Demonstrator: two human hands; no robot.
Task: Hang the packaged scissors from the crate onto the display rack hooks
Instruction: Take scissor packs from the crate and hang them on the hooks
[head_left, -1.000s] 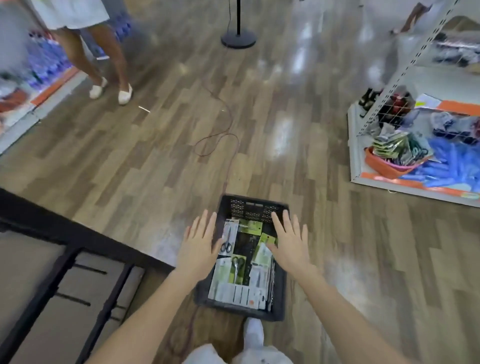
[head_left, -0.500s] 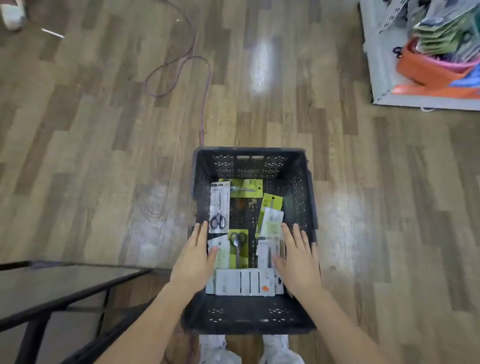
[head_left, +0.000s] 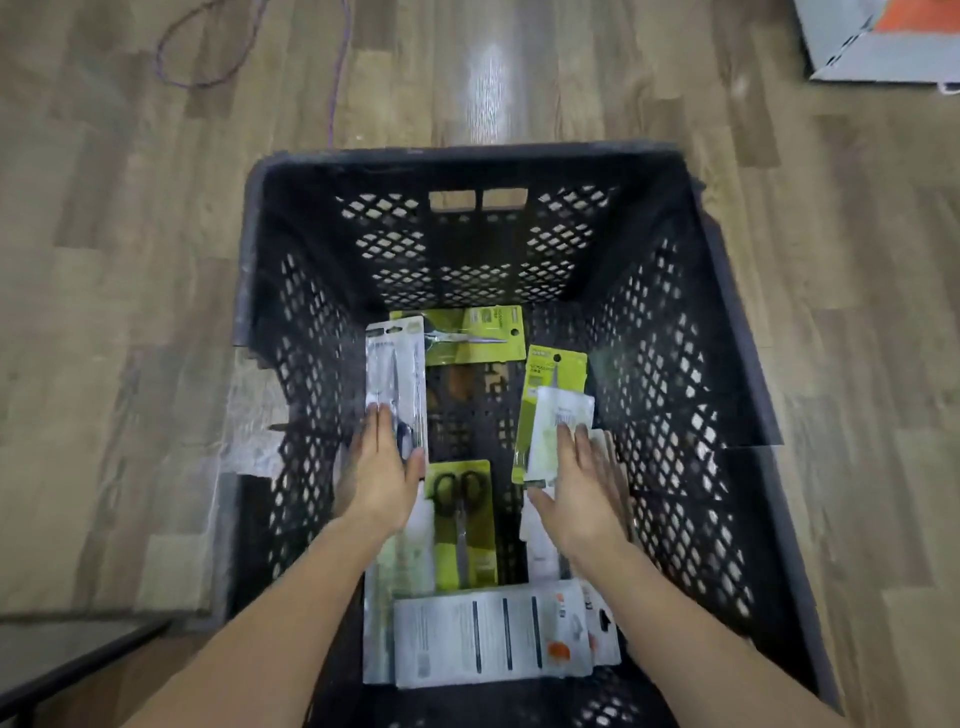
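A black perforated plastic crate (head_left: 322, 332) stands on the floor right below me, with several packaged scissors lying flat in its bottom. My left hand (head_left: 376, 470) reaches inside with straight fingers over the lower end of a grey-white scissors pack (head_left: 395, 374). My right hand (head_left: 584, 488) is also inside, fingers straight, over a white pack (head_left: 556, 415) that lies on a green card. Between my hands lies a green pack with black-handled scissors (head_left: 462, 525). Another green pack (head_left: 472, 335) sits at the far wall. White packs (head_left: 493, 639) lie at the near end.
The crate sits on a wood-pattern floor. A purple cable (head_left: 337, 78) curls on the floor beyond it. The white and orange base of the display rack (head_left: 878, 47) shows at the top right. A dark table edge (head_left: 78, 660) is at the lower left.
The view has dropped closer over the crate. Both hands have gone from above its near part down inside, farther forward, onto the packs at left and right.
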